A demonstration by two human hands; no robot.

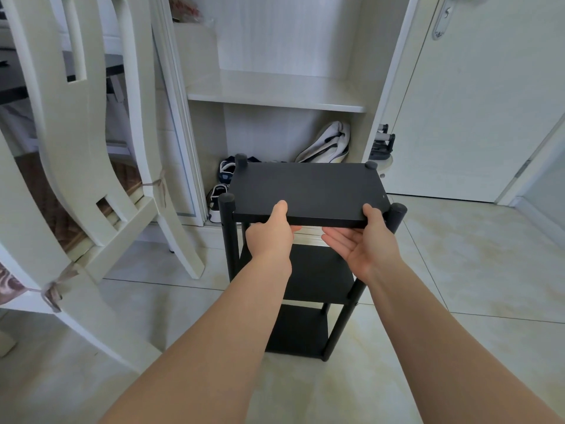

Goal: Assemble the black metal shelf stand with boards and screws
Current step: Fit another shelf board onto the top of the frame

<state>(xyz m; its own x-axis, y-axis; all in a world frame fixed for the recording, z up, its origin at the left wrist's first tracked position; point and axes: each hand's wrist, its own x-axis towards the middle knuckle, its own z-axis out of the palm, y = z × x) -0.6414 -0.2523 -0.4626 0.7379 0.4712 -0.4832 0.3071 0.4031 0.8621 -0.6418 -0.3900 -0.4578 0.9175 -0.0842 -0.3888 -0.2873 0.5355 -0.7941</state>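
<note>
Two bare hands meet the front edge of the top board (308, 188) of the black shelf stand (321, 273), which stands upright on the tiled floor (458, 270) at frame centre, before an open white cabinet (275, 93). Left hand (269, 237): thumb laid on the board's upper face, fingers curled beneath, gripping the edge. Right hand (363, 240): palm turned up, fingers (336, 237) nearly straight under the board, thumb resting on the upper face near the front right post (396, 218). Whether those fingers touch the underside cannot be told. A white chair (91, 148) occupies the left of the frame.
</note>
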